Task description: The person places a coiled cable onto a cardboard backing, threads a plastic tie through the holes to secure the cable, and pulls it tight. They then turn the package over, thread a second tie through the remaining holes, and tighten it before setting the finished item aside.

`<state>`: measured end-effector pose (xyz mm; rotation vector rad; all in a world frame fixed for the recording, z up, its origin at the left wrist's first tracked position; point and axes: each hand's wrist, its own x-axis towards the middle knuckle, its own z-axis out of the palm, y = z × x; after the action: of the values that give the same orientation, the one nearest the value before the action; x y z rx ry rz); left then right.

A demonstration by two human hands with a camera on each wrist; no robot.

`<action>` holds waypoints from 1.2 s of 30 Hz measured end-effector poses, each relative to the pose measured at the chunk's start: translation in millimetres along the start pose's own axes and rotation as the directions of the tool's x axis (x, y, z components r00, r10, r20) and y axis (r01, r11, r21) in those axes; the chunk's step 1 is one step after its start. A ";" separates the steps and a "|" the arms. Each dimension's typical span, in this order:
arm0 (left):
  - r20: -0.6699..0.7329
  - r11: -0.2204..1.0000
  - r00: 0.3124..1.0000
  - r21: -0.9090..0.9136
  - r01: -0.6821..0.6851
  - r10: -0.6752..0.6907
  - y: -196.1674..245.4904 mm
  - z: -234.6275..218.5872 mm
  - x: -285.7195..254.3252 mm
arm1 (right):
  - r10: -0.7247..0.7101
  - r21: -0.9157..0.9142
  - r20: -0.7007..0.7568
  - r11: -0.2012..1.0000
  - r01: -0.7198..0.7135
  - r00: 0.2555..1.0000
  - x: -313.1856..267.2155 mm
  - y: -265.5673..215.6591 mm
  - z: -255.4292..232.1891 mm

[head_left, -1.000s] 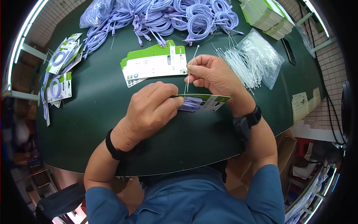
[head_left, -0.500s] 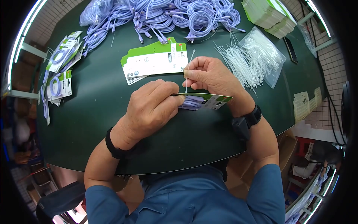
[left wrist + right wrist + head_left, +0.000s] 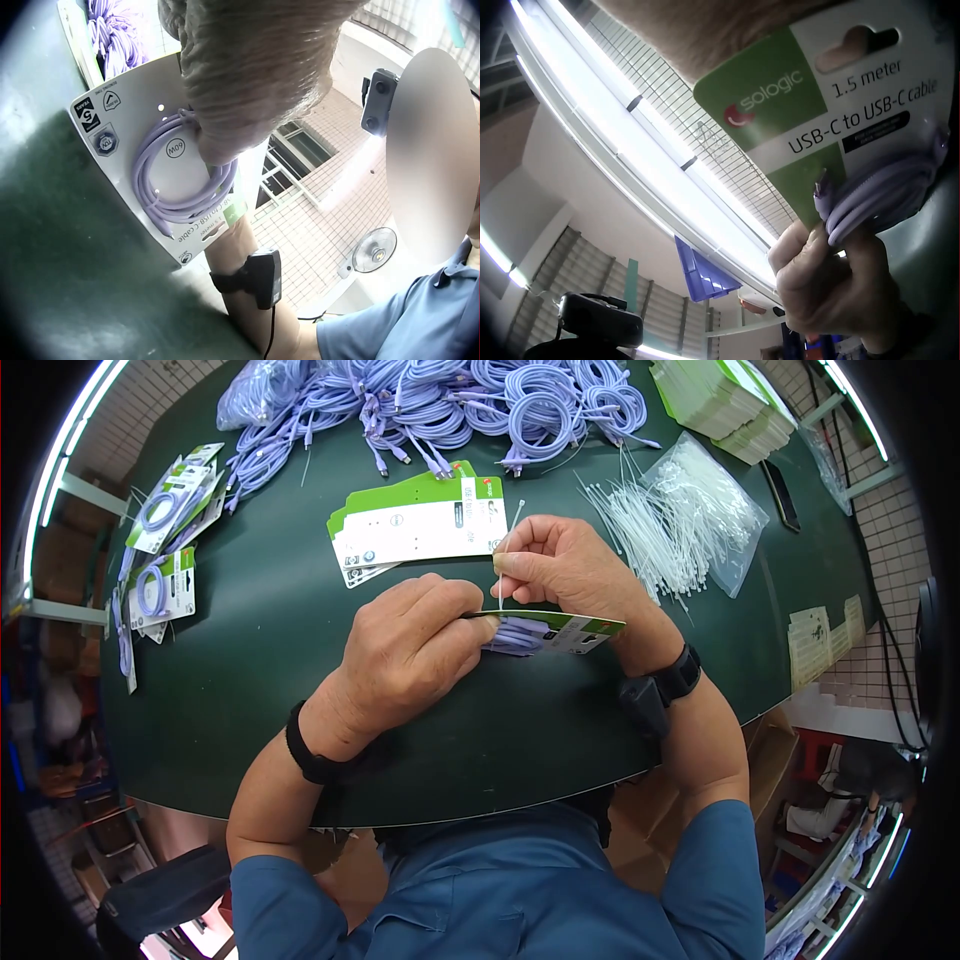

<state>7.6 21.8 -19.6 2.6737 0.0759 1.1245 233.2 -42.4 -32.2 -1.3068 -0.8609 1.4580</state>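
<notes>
My left hand (image 3: 405, 645) pinches a green and white packaging card (image 3: 597, 632) just above the table, its long edge tipped up. Against the card's near face lies a coiled purple USB-C cable (image 3: 518, 636), seen whole as a loop (image 3: 142, 180) in the left wrist view. Past the card's far edge, my right hand (image 3: 580, 568) pinches a thin white cable tie (image 3: 516, 518) between thumb and forefinger. That tie stands nearly upright, its lower end meeting the card close to my left fingertips. The left thumb and fingers cover part of the coil.
Flat blank cards (image 3: 420, 530) lie stacked beyond my hands. Loose cable ties (image 3: 650, 545) spill from a clear bag (image 3: 735, 525) at right. Coiled purple cables (image 3: 430, 410) heap at the back, with a card pile (image 3: 715, 405) beside them. Carded cables (image 3: 150, 595) sit at left.
My right hand has come slightly down and left toward the card with the cable tie. Over the last half second both hands stay almost still; the left keeps its hold on the card.
</notes>
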 end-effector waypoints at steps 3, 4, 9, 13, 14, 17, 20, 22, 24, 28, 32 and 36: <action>0.001 1.000 1.000 0.003 0.001 -0.001 0.5 0.0 0.6 | -0.004 0.009 0.008 1.000 0.004 1.000 -1.8 -1.5 2.0; 0.002 1.000 1.000 0.005 0.001 -0.001 0.6 0.0 0.5 | -0.004 0.013 0.012 1.000 0.004 1.000 -2.5 -3.0 3.6; -0.004 1.000 1.000 0.017 -0.007 0.007 0.1 1.1 -0.1 | 0.009 0.042 0.105 0.999 -0.013 0.994 -5.6 -8.1 1.8; -0.003 1.000 1.000 0.019 0.001 -0.001 1.8 -0.7 1.2 | -0.023 0.024 0.236 1.000 0.018 0.971 -4.1 -5.2 -4.1; 0.000 1.000 1.000 0.018 0.004 -0.004 2.4 -1.4 1.9 | -0.028 0.024 0.235 0.999 0.023 0.972 -3.9 -4.0 -3.9; 0.015 0.999 1.000 0.031 -0.008 0.007 4.4 -3.4 2.6 | -0.058 0.064 0.332 0.997 0.039 0.942 -3.5 -2.3 -2.4; 0.025 0.999 1.000 0.037 -0.020 0.019 4.1 -5.0 7.1 | -0.018 0.152 0.320 0.988 -0.032 0.947 -2.7 -2.7 -6.2; 0.039 0.999 0.999 0.030 -0.022 0.021 4.6 -5.5 8.8 | 0.006 0.197 0.317 0.978 -0.072 0.948 -3.6 -3.3 -6.4; 0.033 0.999 0.999 0.025 -0.031 0.030 4.7 -4.6 9.1 | 0.026 0.147 0.296 0.986 -0.073 0.955 -4.4 -4.0 -5.6; 0.034 0.998 0.998 0.002 -0.055 0.055 2.6 -3.5 8.9 | 0.015 0.083 0.329 0.996 -0.045 0.944 -5.1 -7.3 -7.5; 0.057 0.997 0.996 -0.023 -0.067 0.069 0.3 -3.9 8.0 | 0.030 -0.025 0.375 0.999 -0.022 0.927 -5.0 -7.1 -10.4; 0.058 0.996 0.995 -0.037 -0.082 0.084 -0.7 -4.2 7.8 | 0.047 -0.070 0.378 0.997 -0.022 0.925 -4.9 -5.9 -8.2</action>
<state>10.2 24.4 -11.5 2.7005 -0.0654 1.0586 242.3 -46.1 -26.7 -1.1041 -1.1486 1.7572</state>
